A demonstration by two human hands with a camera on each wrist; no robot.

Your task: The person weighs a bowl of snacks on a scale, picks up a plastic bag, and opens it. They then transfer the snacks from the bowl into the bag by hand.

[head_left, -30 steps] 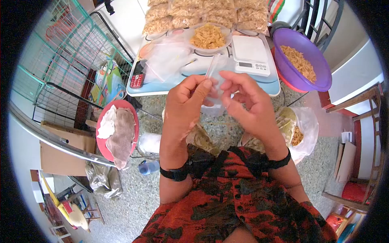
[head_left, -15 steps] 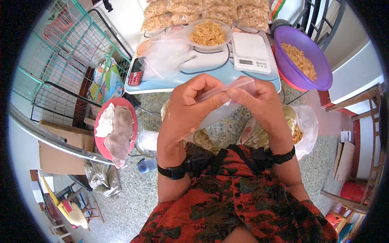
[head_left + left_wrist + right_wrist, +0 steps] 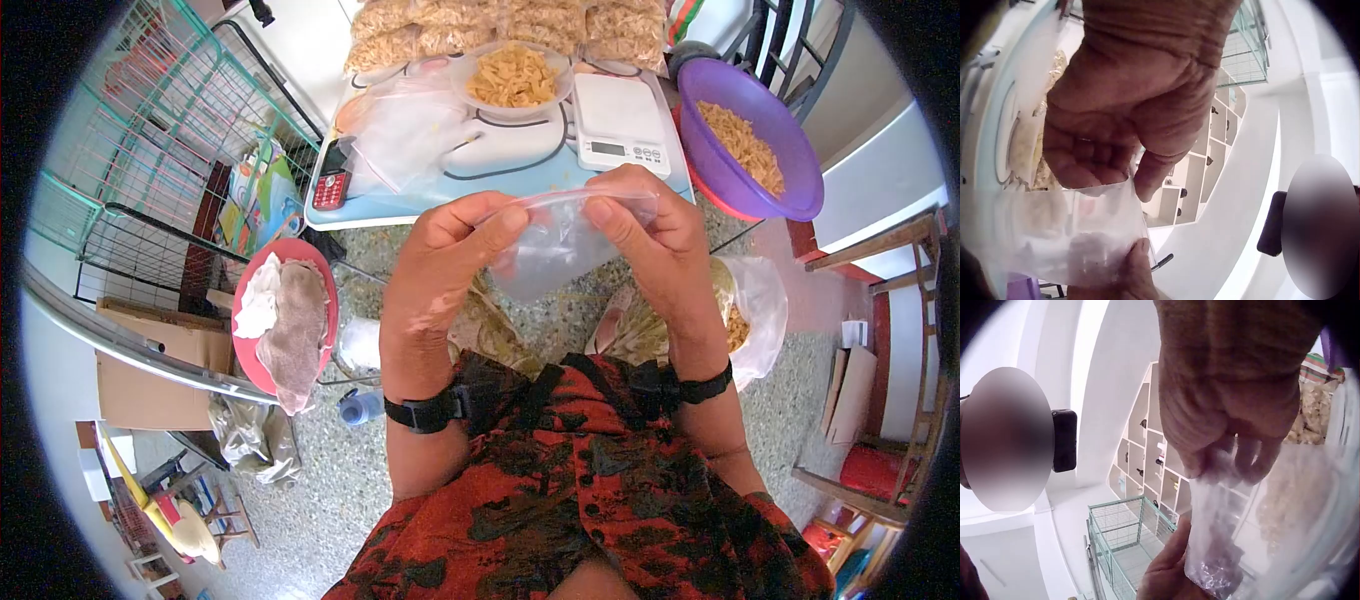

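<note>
A clear plastic zip bag [image 3: 555,255] hangs between both hands, its zip edge upward, in front of the low table. At one end of that edge my left hand [image 3: 440,260] pinches the bag between thumb and curled fingers. My right hand [image 3: 665,250] grips the other end the same way, thumb on the near side. In the left wrist view the bag [image 3: 1054,231] stretches see-through from the left fingers toward the right thumb. No contents show inside it. On the table lie a pile of flat clear bags [image 3: 405,140] and a white digital scale [image 3: 618,115].
A bowl of chips [image 3: 512,78] stands behind the pile, before rows of filled bags [image 3: 470,30]. A red phone [image 3: 331,188] lies at the table's [image 3: 380,208] left edge. To the right is a purple basin [image 3: 795,170] of chips; at left, a red basin [image 3: 245,345] with cloths.
Earlier the left hand held the bag while the right fingers were apart beside it. Then both hands came together on the zip edge, and now they have drawn apart with the bag spread between them.
</note>
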